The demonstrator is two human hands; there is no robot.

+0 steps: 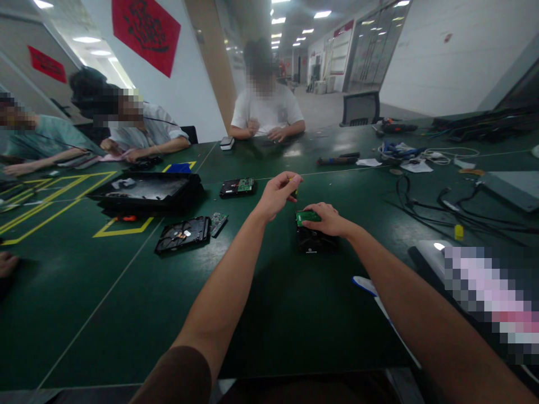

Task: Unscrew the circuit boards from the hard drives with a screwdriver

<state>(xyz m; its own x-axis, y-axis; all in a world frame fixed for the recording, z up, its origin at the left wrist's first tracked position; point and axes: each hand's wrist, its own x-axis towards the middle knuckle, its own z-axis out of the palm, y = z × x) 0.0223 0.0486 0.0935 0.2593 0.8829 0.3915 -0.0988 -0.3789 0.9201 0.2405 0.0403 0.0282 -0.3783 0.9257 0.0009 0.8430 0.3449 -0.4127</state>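
In front of me on the table lies a black hard drive (318, 241) with a green circuit board (306, 217) on its upper side. My right hand (330, 220) grips it from the right, its fingers over the board. Just beyond and left of the drive, my left hand (273, 197) is closed in a pinch around what looks like a screwdriver (295, 193) with a yellow and black handle. Fingers hide most of this tool, and I cannot tell whether its tip touches the drive. Another hard drive (183, 234) lies to the left beside a loose circuit board (219, 224).
A further drive (238, 187) and a black tray (145, 191) lie left of my arms. Cables (446, 207), a grey metal box (516, 188) and a dark-handled tool (338, 159) are on the right. Several people sit around the green table (269, 314).
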